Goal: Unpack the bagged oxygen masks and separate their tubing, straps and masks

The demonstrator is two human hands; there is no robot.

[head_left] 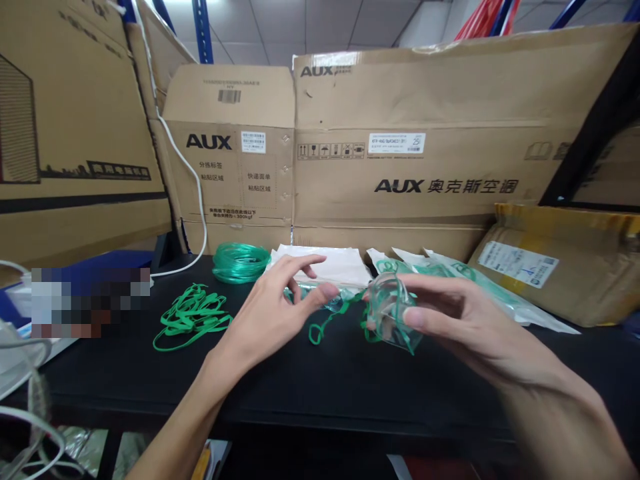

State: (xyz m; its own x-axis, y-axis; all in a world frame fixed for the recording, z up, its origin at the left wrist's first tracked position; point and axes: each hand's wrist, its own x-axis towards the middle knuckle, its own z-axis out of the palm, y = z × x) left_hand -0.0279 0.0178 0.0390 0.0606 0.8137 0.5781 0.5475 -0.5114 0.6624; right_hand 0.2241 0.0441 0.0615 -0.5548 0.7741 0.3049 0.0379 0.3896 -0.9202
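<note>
My right hand point(450, 313) grips a clear, green-tinted plastic mask point(393, 313) between thumb and fingers, lifted over the black table point(300, 387). A green strap point(320, 332) trails from near the mask toward the left. My left hand point(283, 300) is held out with thumb and fingers apart, and nothing shows between them. Behind its fingertips lie clear plastic pieces point(334, 303), partly hidden by the hand. To its left is a loose heap of green elastic straps point(193, 317), with a coil of clear green tubing point(240, 262) farther back.
A stack of white paper pouches point(333, 263) lies at the back. More pouches with green print point(463, 270) lie at right, beside a taped cardboard box point(565, 260). Large cardboard panels point(420, 160) wall the back. A white cable point(200, 200) hangs at left.
</note>
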